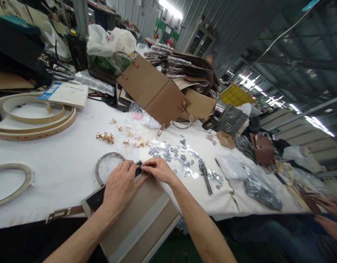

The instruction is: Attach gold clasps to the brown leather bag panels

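A grey-beige bag panel (146,212) leans over the table's front edge, its far rim towards the goods on the table. My left hand (120,184) is closed over that rim, fingers bent on a black patch (139,168) and thumb along the panel. At the rim's right corner, my right hand (159,169) pinches something too small to make out, against the patch. A wrapped round handle (98,168) stands out beyond the rim. From the panel's left end sticks out a brown strap (72,210) with a metal buckle.
Gold metal fasteners (105,137) and silver metal plates (164,151) lie scattered beyond my hands. Pliers (205,179) rest at right. A brown bag panel (157,91) with handles lies behind. Coiled strips (34,135) are at left. Another person's hands (329,215) show at far right.
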`<state>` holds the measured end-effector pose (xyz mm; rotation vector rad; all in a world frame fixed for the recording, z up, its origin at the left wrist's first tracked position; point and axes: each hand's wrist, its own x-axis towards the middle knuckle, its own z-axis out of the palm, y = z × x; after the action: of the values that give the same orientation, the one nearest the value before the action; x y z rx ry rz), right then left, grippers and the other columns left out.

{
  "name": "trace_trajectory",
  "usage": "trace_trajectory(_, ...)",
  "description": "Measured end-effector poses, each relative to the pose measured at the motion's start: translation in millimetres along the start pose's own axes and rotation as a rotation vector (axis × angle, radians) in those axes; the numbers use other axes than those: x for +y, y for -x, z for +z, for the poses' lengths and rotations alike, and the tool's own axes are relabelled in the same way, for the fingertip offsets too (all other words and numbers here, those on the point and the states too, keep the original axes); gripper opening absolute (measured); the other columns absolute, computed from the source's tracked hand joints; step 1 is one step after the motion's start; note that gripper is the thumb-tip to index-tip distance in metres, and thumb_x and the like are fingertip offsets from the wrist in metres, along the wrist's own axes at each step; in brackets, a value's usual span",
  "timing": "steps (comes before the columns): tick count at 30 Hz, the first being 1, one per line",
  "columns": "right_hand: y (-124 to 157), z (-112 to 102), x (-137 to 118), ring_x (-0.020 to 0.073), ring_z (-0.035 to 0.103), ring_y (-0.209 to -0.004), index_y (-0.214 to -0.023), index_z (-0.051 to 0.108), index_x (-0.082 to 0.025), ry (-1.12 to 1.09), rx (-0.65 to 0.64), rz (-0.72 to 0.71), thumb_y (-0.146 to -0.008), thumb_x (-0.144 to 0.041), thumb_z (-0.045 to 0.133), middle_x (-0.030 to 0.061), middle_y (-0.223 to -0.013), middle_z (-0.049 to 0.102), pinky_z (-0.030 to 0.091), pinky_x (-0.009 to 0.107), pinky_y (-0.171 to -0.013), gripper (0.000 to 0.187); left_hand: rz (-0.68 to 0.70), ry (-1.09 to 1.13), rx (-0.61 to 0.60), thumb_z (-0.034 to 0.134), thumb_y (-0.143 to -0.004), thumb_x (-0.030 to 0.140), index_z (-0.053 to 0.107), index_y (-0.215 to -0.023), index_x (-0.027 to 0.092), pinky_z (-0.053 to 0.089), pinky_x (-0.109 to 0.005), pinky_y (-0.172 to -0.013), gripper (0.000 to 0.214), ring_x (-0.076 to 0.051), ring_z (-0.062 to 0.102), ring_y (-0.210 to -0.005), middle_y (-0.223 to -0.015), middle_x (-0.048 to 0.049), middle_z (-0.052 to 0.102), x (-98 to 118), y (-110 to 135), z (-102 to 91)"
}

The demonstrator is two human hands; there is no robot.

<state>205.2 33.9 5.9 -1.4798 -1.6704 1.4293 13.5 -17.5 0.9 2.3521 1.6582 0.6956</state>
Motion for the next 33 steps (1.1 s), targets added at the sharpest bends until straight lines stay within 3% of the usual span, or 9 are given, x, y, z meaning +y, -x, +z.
trace_trajectory(8,-4,0,3,0.0178,0.071,-0.077,-0.092,0.084,-0.020,0.016,-0.021,0.016,-0.080,-0.034,0.078,0.0031,-0.085,0.080,0.053,0.030,-0.077,0.019,-0.007,0.016,-0.006,0.069,-0.094,0.047,0.065,-0.107,0.018,0.049,-0.042,-0.083,0.032,-0.030,0.060,-0.100,-0.110,-0.0098,0.064,0,0,-0.2)
trace_trajectory(14,-5,1,1,0.0156,0.066,-0.071,-0.089,0.082,-0.019,0.087,-0.047,0.062,-0.080,-0.030,0.076,0.0022,-0.078,0.077,0.049,0.026,-0.066,0.016,-0.016,0.025,-0.005,0.069,-0.094,0.048,0.064,-0.107,0.018,0.050,-0.043,-0.083,0.033,-0.030,0.060,-0.099,-0.110,-0.0095,0.064,1,-1,-1.0)
trace_trajectory(19,-9,5,2,0.0110,0.059,-0.062,-0.092,0.075,-0.020,0.091,0.052,0.093,-0.071,-0.023,0.081,-0.0028,-0.074,0.068,0.043,0.022,-0.057,0.022,-0.015,0.008,-0.010,0.068,-0.095,0.047,0.063,-0.107,0.018,0.052,-0.045,-0.083,0.032,-0.030,0.060,-0.098,-0.108,-0.0099,0.064,1,-2,0.1)
trace_trajectory(21,-10,5,3,0.0103,0.057,-0.059,-0.089,0.073,-0.019,0.035,0.031,0.110,-0.070,-0.023,0.083,-0.0038,-0.071,0.065,0.041,0.022,-0.055,0.022,-0.005,0.013,-0.012,0.067,-0.095,0.047,0.063,-0.109,0.017,0.053,-0.045,-0.084,0.033,-0.030,0.060,-0.098,-0.108,-0.0104,0.064,0,0,-0.1)
trace_trajectory(25,-10,8,8,0.0105,0.056,-0.058,-0.083,0.072,-0.017,-0.060,0.002,0.118,-0.074,-0.031,0.083,-0.0026,-0.066,0.066,0.040,0.022,-0.056,0.020,0.067,0.043,0.002,0.067,-0.095,0.042,0.060,-0.121,0.015,0.054,-0.048,-0.093,0.038,-0.032,0.060,-0.108,-0.121,-0.0142,0.062,-8,14,-5.2)
trace_trajectory(30,1,16,13,0.0104,0.055,-0.057,-0.082,0.071,-0.018,-0.108,0.101,0.074,-0.074,-0.035,0.084,-0.0024,-0.065,0.065,0.040,0.022,-0.055,0.023,0.069,0.089,0.098,0.051,-0.103,0.046,0.064,-0.113,0.020,0.056,-0.050,-0.093,0.031,-0.034,0.064,-0.106,-0.116,-0.0138,0.065,-27,39,-13.9)
trace_trajectory(33,7,13,17,0.0103,0.052,-0.055,-0.091,0.071,-0.018,-0.182,0.192,-0.003,-0.083,-0.042,0.078,-0.0031,-0.065,0.062,0.040,0.022,-0.054,0.026,0.086,0.145,0.139,0.048,-0.103,0.050,0.066,-0.115,0.022,0.057,-0.050,-0.093,0.035,-0.032,0.067,-0.105,-0.113,-0.0120,0.067,-38,45,-12.7)
